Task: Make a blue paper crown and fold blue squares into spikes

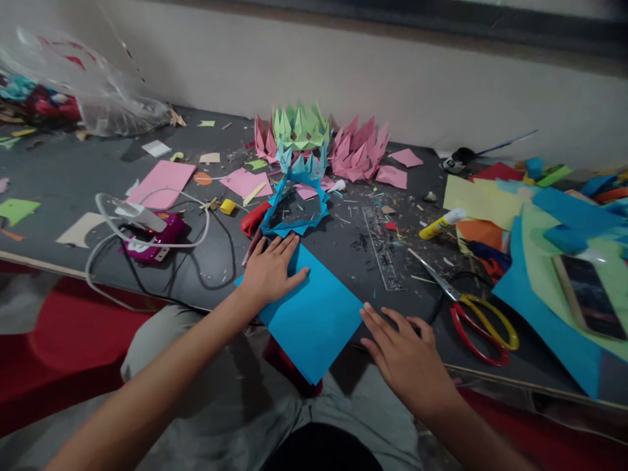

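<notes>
A square of blue paper [314, 307] lies cornerwise at the table's front edge, its near corner jutting past the edge above my lap. My left hand [272, 269] rests flat on its upper left part, fingers stretched out and thumb apart. At the right corner, the fingertips of my right hand [400, 347] touch the sheet, fingers spread. Just beyond the paper sits a ring of folded blue paper [294, 206]. Behind that ring stand folded paper crowns in light blue [304, 162], green [301, 127] and pink [360, 150].
Scissors [471, 311], a clear ruler [381, 248] and a yellow glue tube [441, 224] lie to the right. A phone [589, 296] rests on coloured sheets. On the left are a purple power adapter [157, 237] with looping cables and a plastic bag [112, 98]. Paper scraps litter the table.
</notes>
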A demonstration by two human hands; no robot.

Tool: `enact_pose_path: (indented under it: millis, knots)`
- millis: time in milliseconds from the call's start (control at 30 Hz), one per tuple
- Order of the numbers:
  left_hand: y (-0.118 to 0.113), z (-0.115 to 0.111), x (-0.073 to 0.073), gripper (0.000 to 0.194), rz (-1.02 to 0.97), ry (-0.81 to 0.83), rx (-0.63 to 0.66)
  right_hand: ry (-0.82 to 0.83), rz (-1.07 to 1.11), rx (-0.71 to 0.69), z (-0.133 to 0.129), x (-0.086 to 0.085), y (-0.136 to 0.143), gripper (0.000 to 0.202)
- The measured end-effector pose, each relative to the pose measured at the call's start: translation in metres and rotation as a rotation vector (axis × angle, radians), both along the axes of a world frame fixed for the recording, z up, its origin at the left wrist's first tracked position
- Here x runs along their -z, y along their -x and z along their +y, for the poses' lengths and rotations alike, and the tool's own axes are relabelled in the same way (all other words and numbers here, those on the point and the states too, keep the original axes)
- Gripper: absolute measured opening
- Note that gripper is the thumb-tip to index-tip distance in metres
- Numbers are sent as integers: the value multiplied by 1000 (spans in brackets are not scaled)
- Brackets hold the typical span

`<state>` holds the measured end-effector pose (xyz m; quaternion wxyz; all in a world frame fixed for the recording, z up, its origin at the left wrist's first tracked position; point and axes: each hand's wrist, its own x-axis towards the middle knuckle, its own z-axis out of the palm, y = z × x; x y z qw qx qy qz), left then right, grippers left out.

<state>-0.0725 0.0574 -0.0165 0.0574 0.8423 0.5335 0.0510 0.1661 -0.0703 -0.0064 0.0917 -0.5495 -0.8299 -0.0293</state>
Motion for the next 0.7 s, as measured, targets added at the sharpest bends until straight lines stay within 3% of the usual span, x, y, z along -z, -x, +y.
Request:
enact_pose_path:
  millis: [133, 367, 467, 633, 700]
  knots:
    - [0, 5, -1, 62, -14, -62, 67, 143, 153, 63, 20, -1, 3, 32]
    - [-7, 12, -4, 46, -121, -143, 117, 372, 373, 227, 64, 2, 27, 46]
    - [-6, 16, -6, 29, -250, -85, 143, 445, 376, 215, 75, -3, 33, 45]
    - [-4, 26, -19, 12, -621, 144, 204, 493, 502, 128, 84, -5, 32, 17]
    - [-5, 28, -25, 9, -748, 193, 201, 500, 570, 123, 84, -5, 29, 16]
